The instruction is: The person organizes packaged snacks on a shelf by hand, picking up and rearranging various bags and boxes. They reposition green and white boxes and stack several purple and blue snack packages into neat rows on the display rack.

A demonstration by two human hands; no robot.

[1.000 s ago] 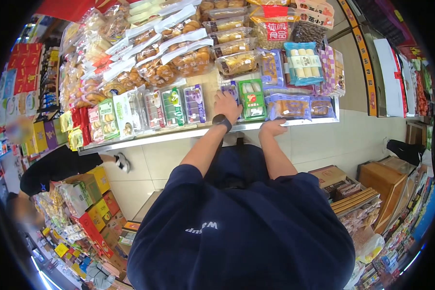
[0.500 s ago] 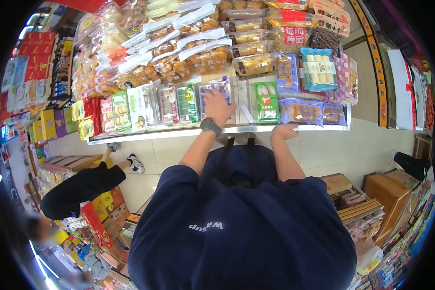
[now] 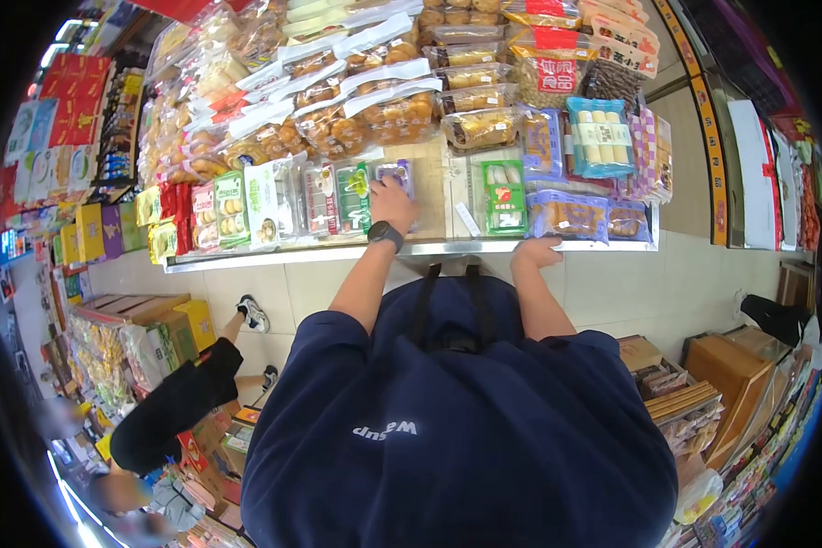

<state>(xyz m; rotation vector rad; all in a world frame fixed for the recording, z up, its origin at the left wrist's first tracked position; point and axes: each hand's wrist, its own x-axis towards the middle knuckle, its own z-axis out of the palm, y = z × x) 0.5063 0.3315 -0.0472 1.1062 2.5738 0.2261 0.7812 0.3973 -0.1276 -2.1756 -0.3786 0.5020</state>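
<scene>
Left hand (image 3: 393,199): we've got it laid over the purple packet (image 3: 398,171), can't tell if it grips.
Right hand (image 3: 537,249): loosely curled, resting empty on our shelf edge (image 3: 292,257).

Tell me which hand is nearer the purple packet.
Left. The left hand lies on the purple packet. The right hand is well off to the packet's right, at the shelf edge.

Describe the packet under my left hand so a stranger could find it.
Along the metal front edge of the display runs a row of small packets. It is the purple packet under the left hand, between a green packet and bare board.
</scene>
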